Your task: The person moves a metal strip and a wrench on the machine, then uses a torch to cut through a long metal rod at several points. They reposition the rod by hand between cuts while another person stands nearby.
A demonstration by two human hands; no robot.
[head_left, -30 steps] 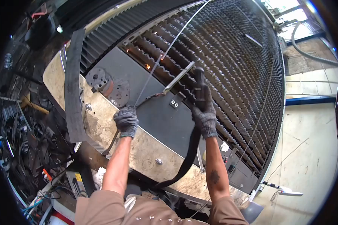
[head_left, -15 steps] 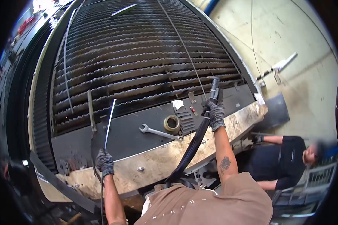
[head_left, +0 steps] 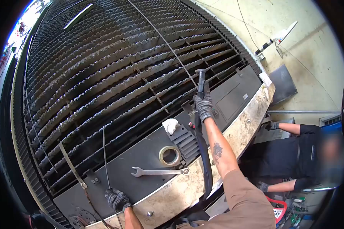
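My right hand [head_left: 204, 107], in a grey knit glove, is closed around a dark torch-like tool [head_left: 200, 81]. Its blunt metal head points away from me over the slats, and a thick black cable [head_left: 204, 164] hangs from it towards my body. In my left hand [head_left: 117, 199], also gloved, is a thin metal rod [head_left: 105, 156] that slants up over the dark plate [head_left: 126, 152] to the nearest slats. Between my hands, a combination wrench [head_left: 160, 172] lies beside a roll of tape [head_left: 169, 155] and a crumpled white wad [head_left: 170, 125].
A large bed of jagged, wavy metal slats [head_left: 103, 87] stretches ahead, with a pale strip [head_left: 78, 16] across it. A worn front ledge [head_left: 172, 198] borders the plate. At the right stands another person [head_left: 290, 156] in dark clothing, near a dark panel [head_left: 283, 86].
The view has turned and moved closer to the slats. The rod in my left hand stands more upright in view and tilts the other way. Both hands keep their hold.
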